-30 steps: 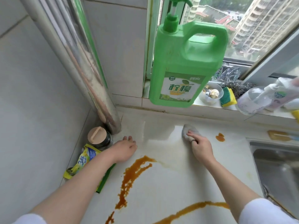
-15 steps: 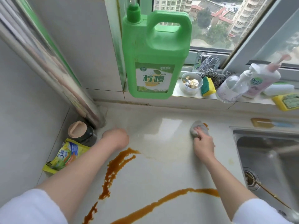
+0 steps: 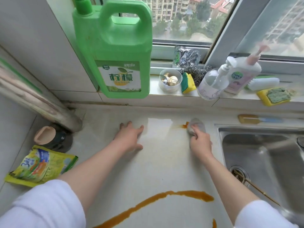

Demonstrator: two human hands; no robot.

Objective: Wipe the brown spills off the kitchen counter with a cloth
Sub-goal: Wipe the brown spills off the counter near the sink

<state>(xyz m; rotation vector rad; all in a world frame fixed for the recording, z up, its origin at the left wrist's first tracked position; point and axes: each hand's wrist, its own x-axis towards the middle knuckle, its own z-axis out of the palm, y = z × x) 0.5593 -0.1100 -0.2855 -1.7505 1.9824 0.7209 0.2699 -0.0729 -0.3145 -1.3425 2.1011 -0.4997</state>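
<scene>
The grey cloth [image 3: 196, 125] is lying on the far part of the worktop [image 3: 164, 165], just left of the sink [image 3: 263, 155], with the right hand [image 3: 199, 142] curling its fingers over it beside a small brown smear [image 3: 183, 126]. The left hand [image 3: 130, 139] is resting flat with fingers spread, well to the left. A long brown spill [image 3: 158, 203] is curving across the near worktop, and a green detergent jug [image 3: 115, 51] is standing on the windowsill [image 3: 154, 89] beyond.
</scene>
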